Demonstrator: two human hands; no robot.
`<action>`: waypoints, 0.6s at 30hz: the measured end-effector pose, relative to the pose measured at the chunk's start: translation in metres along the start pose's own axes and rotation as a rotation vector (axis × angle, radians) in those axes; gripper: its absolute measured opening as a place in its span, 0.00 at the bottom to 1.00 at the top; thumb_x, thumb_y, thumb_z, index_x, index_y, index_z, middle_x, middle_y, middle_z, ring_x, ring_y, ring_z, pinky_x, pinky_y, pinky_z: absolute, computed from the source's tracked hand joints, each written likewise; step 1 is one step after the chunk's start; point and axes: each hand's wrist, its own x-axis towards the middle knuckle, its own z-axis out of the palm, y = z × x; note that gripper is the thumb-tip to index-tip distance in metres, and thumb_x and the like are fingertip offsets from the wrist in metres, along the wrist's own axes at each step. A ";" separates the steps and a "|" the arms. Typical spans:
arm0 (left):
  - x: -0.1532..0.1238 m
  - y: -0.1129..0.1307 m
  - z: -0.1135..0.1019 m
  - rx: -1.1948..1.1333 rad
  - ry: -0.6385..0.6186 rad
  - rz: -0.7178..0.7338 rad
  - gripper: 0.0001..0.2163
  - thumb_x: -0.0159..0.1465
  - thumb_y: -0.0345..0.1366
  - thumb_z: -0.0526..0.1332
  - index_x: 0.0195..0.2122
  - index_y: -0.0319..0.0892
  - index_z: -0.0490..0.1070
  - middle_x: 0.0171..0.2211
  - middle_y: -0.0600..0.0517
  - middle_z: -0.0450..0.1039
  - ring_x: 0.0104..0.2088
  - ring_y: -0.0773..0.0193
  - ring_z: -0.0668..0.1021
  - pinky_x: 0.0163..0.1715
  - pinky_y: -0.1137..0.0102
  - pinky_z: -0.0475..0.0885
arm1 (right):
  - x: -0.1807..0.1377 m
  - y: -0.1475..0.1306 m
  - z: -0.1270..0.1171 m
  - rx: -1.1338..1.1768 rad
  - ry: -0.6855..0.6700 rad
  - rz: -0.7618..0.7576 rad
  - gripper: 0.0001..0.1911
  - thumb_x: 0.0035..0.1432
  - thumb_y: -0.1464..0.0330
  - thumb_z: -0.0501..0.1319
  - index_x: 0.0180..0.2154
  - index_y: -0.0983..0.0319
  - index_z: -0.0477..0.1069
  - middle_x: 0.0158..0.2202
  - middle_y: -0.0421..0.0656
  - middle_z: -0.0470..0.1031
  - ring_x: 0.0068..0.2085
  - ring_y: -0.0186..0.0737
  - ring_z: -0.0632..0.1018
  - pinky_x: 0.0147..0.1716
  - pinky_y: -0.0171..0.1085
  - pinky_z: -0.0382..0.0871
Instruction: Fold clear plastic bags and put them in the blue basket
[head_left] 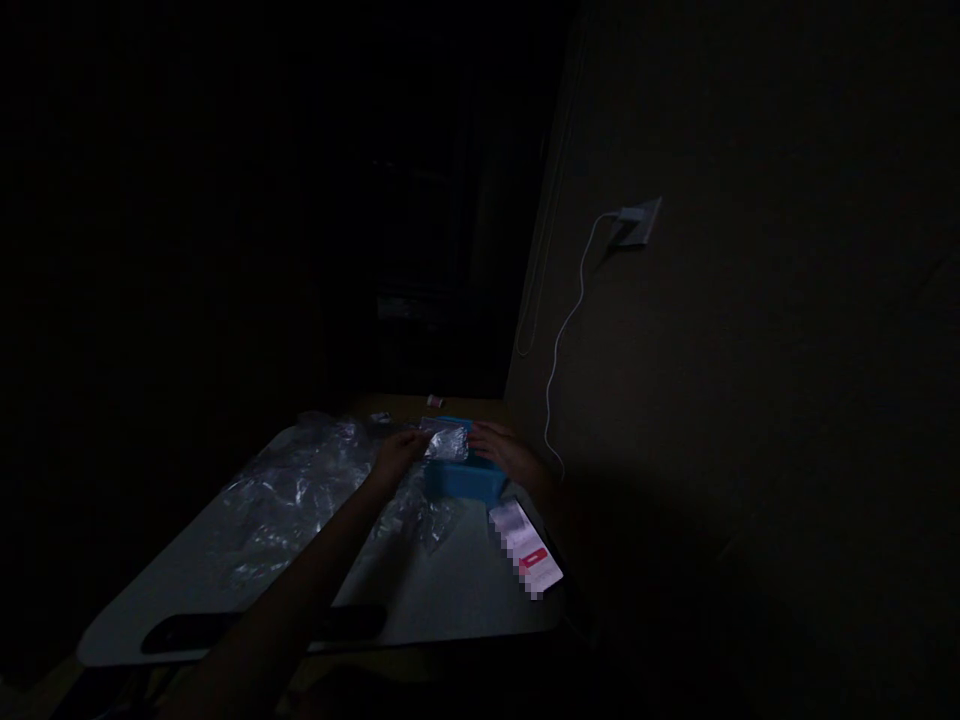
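Note:
The scene is very dark. My left hand [397,448] and my right hand [501,448] hold a small clear plastic packet [446,440] between them, one at each end. The packet hangs just above a blue box [461,482] that stands on a pale mat [450,590]. My left forearm reaches in from the bottom of the view.
Crumpled clear plastic sheeting [292,490] covers the mat's left part. A white and red paper slip [529,550] lies near the mat's right edge. A wall on the right carries a charger [634,222] with a white cable [562,340]. A dark flat object [187,632] lies at the mat's front.

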 end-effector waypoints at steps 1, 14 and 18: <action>0.006 0.002 0.006 -0.002 -0.015 0.002 0.16 0.43 0.48 0.61 0.19 0.37 0.70 0.15 0.57 0.63 0.19 0.71 0.64 0.19 0.75 0.58 | 0.003 -0.002 0.000 0.038 -0.003 0.011 0.17 0.46 0.60 0.60 0.37 0.62 0.68 0.35 0.44 0.73 0.37 0.37 0.74 0.38 0.36 0.65; 0.053 -0.020 0.024 0.085 -0.112 -0.001 0.16 0.46 0.49 0.58 0.18 0.38 0.69 0.14 0.57 0.62 0.18 0.69 0.65 0.19 0.75 0.57 | 0.064 0.020 -0.016 -0.086 0.066 0.140 0.10 0.41 0.64 0.63 0.24 0.64 0.67 0.23 0.41 0.71 0.29 0.35 0.74 0.31 0.34 0.67; 0.068 -0.032 0.008 0.204 -0.011 0.058 0.16 0.48 0.49 0.55 0.25 0.39 0.72 0.24 0.51 0.72 0.26 0.62 0.73 0.26 0.72 0.65 | 0.080 0.035 -0.025 -0.139 0.082 0.173 0.08 0.44 0.67 0.62 0.23 0.64 0.65 0.22 0.41 0.70 0.28 0.36 0.74 0.30 0.35 0.68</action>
